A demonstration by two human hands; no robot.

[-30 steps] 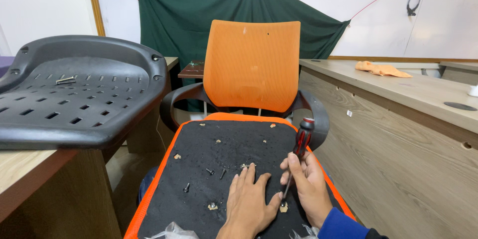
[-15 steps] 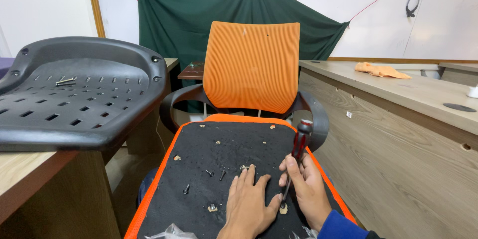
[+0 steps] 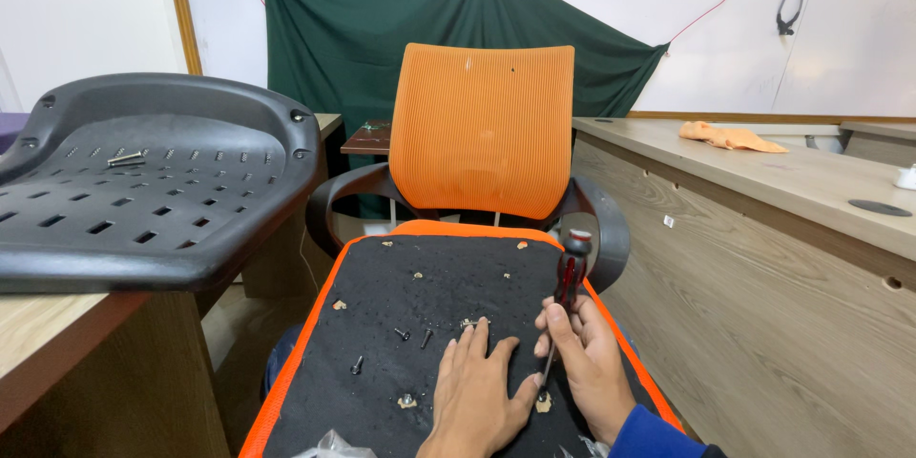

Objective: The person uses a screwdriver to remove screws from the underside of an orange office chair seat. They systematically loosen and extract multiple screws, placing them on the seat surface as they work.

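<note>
My right hand [image 3: 584, 363] grips a red and black screwdriver [image 3: 567, 288], held nearly upright with its tip down at a screw hole near the front right of a black seat underside [image 3: 420, 296] with an orange rim. Flat on that black surface, just left of the tip, lies my left hand [image 3: 477, 386], fingers spread, holding nothing. Loose black screws [image 3: 403, 332] lie ahead of its fingers, and another screw [image 3: 406, 401] sits to its left. An orange mesh chair back [image 3: 482, 129] stands behind the seat.
A black plastic seat shell [image 3: 143, 181] rests on the wooden desk [image 3: 57, 324] at left, with a bolt [image 3: 126, 159] on it. A long wooden counter [image 3: 763, 191] runs along the right, carrying an orange cloth [image 3: 730, 135]. A green curtain [image 3: 324, 29] hangs behind.
The screwdriver handle has tilted slightly left and turned in my right hand. My left hand stays pressed on the seat.
</note>
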